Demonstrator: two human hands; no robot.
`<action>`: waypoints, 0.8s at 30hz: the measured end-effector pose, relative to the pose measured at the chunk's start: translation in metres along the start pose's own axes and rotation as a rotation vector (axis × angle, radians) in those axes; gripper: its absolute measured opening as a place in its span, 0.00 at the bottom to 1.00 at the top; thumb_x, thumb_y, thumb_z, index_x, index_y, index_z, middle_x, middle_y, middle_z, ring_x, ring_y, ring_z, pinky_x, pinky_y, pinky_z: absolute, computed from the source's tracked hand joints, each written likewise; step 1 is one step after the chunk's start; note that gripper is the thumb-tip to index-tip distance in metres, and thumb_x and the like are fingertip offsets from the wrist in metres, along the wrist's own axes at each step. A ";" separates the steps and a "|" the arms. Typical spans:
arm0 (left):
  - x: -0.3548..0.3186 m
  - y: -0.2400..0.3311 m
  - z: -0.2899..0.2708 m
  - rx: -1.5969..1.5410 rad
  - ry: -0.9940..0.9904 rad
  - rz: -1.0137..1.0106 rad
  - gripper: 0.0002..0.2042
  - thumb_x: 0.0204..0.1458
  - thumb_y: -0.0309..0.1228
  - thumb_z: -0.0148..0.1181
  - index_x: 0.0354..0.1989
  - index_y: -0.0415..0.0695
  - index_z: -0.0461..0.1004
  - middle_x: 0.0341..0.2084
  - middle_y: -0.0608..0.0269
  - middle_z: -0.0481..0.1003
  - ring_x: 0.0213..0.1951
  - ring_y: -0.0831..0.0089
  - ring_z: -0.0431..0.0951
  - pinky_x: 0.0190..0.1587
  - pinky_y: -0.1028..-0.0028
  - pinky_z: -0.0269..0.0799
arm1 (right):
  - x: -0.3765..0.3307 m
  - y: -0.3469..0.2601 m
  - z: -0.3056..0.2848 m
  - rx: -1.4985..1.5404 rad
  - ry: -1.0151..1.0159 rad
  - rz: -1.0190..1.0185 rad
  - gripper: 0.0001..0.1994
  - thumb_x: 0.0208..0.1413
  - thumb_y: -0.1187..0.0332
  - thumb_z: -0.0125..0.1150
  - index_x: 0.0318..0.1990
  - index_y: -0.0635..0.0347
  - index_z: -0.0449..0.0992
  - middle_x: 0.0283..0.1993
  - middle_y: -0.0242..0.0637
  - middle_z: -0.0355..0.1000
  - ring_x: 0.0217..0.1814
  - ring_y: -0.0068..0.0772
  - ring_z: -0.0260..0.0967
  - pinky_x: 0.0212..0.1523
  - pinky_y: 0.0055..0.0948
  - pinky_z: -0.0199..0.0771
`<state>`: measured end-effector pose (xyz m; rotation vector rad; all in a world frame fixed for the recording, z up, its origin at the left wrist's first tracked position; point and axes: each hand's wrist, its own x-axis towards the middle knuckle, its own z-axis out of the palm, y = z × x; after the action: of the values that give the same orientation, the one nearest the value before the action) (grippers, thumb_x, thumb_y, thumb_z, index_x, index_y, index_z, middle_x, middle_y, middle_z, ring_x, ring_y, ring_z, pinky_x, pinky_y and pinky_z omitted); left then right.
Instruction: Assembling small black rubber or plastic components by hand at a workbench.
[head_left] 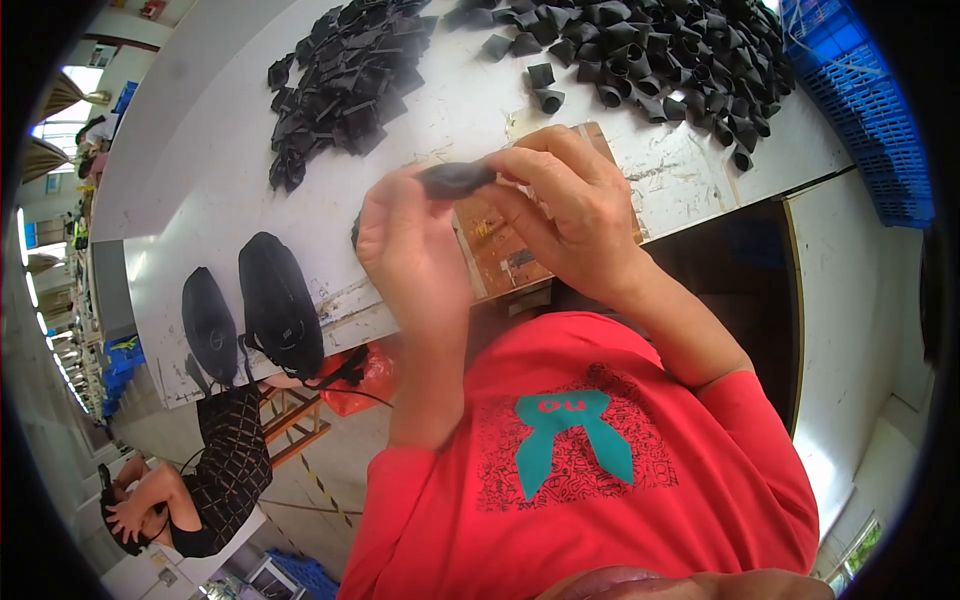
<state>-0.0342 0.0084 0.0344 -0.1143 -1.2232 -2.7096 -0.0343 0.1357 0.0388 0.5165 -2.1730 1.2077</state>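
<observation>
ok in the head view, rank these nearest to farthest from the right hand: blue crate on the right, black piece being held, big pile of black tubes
1. Black piece: held, touching the right hand on its left side.
2. Pile of black tubes: beyond the hand, toward the upper right.
3. Blue crate: farthest, past the pile at the right.

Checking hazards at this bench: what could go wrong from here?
1. The small black piece is held between the fingertips of the left hand and right hand; it might slip.
2. The larger black oblong item lies at the table's front edge; a bump could push it off.
3. The black tubes are piled loose; outlying ones might roll if brushed.
</observation>
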 end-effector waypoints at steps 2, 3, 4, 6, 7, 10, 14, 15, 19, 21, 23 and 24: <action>-0.002 -0.001 -0.005 -0.005 0.034 -0.036 0.06 0.52 0.27 0.50 0.36 0.39 0.68 0.31 0.60 0.71 0.33 0.72 0.71 0.40 0.72 0.64 | 0.002 0.001 0.002 -0.086 0.050 -0.081 0.11 0.35 0.74 0.61 0.31 0.60 0.71 0.25 0.35 0.64 0.26 0.34 0.64 0.23 0.28 0.65; -0.003 -0.002 -0.006 0.020 0.048 -0.032 0.06 0.52 0.26 0.50 0.36 0.39 0.68 0.31 0.59 0.71 0.33 0.72 0.71 0.40 0.73 0.64 | 0.002 0.004 0.002 -0.084 0.047 -0.079 0.11 0.35 0.74 0.61 0.31 0.60 0.71 0.25 0.35 0.64 0.26 0.34 0.64 0.23 0.28 0.65; -0.005 -0.003 -0.007 0.044 0.062 -0.026 0.06 0.52 0.26 0.50 0.36 0.38 0.68 0.30 0.59 0.71 0.34 0.72 0.71 0.41 0.73 0.64 | 0.001 0.008 0.002 -0.106 0.026 -0.126 0.11 0.35 0.75 0.60 0.30 0.60 0.70 0.25 0.35 0.64 0.26 0.34 0.63 0.23 0.28 0.64; -0.010 -0.007 -0.011 0.137 0.063 0.011 0.05 0.52 0.26 0.51 0.35 0.38 0.68 0.31 0.59 0.71 0.34 0.73 0.71 0.42 0.73 0.64 | -0.003 0.015 0.005 -0.126 0.001 -0.174 0.10 0.34 0.77 0.58 0.30 0.61 0.70 0.25 0.35 0.64 0.25 0.34 0.62 0.22 0.28 0.63; -0.013 -0.009 -0.013 0.227 0.057 0.046 0.05 0.52 0.25 0.51 0.34 0.37 0.68 0.31 0.58 0.71 0.35 0.73 0.71 0.42 0.73 0.64 | -0.008 0.020 0.008 -0.096 0.019 -0.174 0.10 0.34 0.77 0.58 0.30 0.61 0.70 0.25 0.35 0.64 0.25 0.35 0.62 0.22 0.28 0.63; -0.016 -0.010 -0.016 0.344 0.049 0.084 0.04 0.51 0.24 0.51 0.33 0.36 0.68 0.32 0.57 0.71 0.36 0.74 0.70 0.44 0.73 0.64 | -0.012 0.022 0.011 -0.072 0.031 -0.153 0.10 0.34 0.78 0.57 0.29 0.62 0.70 0.25 0.36 0.64 0.26 0.36 0.62 0.23 0.29 0.63; -0.005 -0.003 -0.017 0.588 -0.125 -0.005 0.06 0.49 0.19 0.52 0.36 0.35 0.69 0.29 0.62 0.72 0.30 0.80 0.71 0.36 0.82 0.67 | -0.008 0.018 0.007 -0.049 -0.045 -0.117 0.09 0.36 0.77 0.59 0.30 0.61 0.70 0.26 0.36 0.64 0.28 0.37 0.63 0.24 0.30 0.65; -0.004 -0.009 -0.026 0.711 -0.179 0.062 0.07 0.48 0.18 0.53 0.36 0.35 0.70 0.25 0.65 0.72 0.26 0.83 0.70 0.30 0.86 0.66 | -0.003 0.011 0.001 -0.044 -0.090 -0.083 0.09 0.37 0.77 0.59 0.30 0.61 0.70 0.26 0.37 0.65 0.27 0.38 0.64 0.24 0.31 0.65; -0.012 -0.022 -0.023 0.620 -0.083 -0.053 0.04 0.47 0.26 0.56 0.29 0.39 0.71 0.19 0.67 0.71 0.20 0.83 0.69 0.22 0.83 0.63 | 0.000 0.016 -0.009 0.267 -0.109 0.199 0.06 0.45 0.73 0.59 0.33 0.60 0.72 0.25 0.33 0.68 0.24 0.27 0.64 0.25 0.24 0.64; -0.010 -0.023 -0.048 0.912 0.031 0.095 0.04 0.48 0.26 0.55 0.29 0.39 0.71 0.20 0.65 0.72 0.21 0.80 0.70 0.23 0.81 0.64 | 0.020 0.030 -0.028 0.748 0.020 0.539 0.09 0.51 0.66 0.56 0.35 0.61 0.74 0.25 0.29 0.69 0.24 0.17 0.62 0.25 0.18 0.62; 0.003 -0.031 -0.081 1.207 0.220 0.319 0.06 0.48 0.27 0.54 0.30 0.37 0.71 0.23 0.60 0.73 0.24 0.72 0.72 0.27 0.76 0.67 | 0.032 0.054 -0.042 0.582 0.188 0.611 0.13 0.54 0.62 0.53 0.37 0.63 0.74 0.24 0.28 0.69 0.24 0.13 0.59 0.24 0.14 0.59; 0.013 -0.025 -0.102 1.249 0.217 0.293 0.06 0.47 0.27 0.53 0.31 0.37 0.72 0.25 0.56 0.74 0.26 0.70 0.73 0.30 0.73 0.68 | 0.027 0.062 -0.040 0.369 0.263 0.612 0.14 0.54 0.61 0.52 0.38 0.64 0.74 0.24 0.28 0.68 0.23 0.13 0.58 0.24 0.14 0.57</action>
<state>-0.0518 -0.0535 -0.0502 0.1457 -2.2831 -1.2947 -0.0792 0.2001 0.0342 -0.1916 -1.9379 1.8976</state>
